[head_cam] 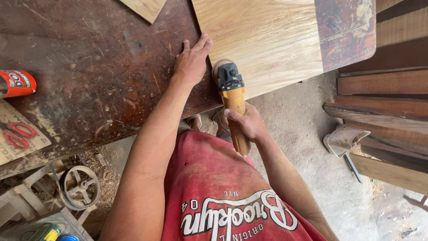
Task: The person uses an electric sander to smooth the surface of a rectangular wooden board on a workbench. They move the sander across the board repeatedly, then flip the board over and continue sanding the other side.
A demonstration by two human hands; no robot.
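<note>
The right hand [248,122] is wrapping its fingers around the smooth yellow handle of an angle grinder [232,100], whose black head is pointing away, lying lengthwise onto the pale grained wooden board [263,40]. The left hand [192,62] is lying flat, fingers spread, on the scarred dark workbench [89,67] at the board's edge.

A wooden board [263,40] lies on the workbench [89,67], an angle grinder [232,96] at its near edge. Left of the grinder the left hand [191,62] rests on the bench; scissors [18,134] lie far left.
</note>
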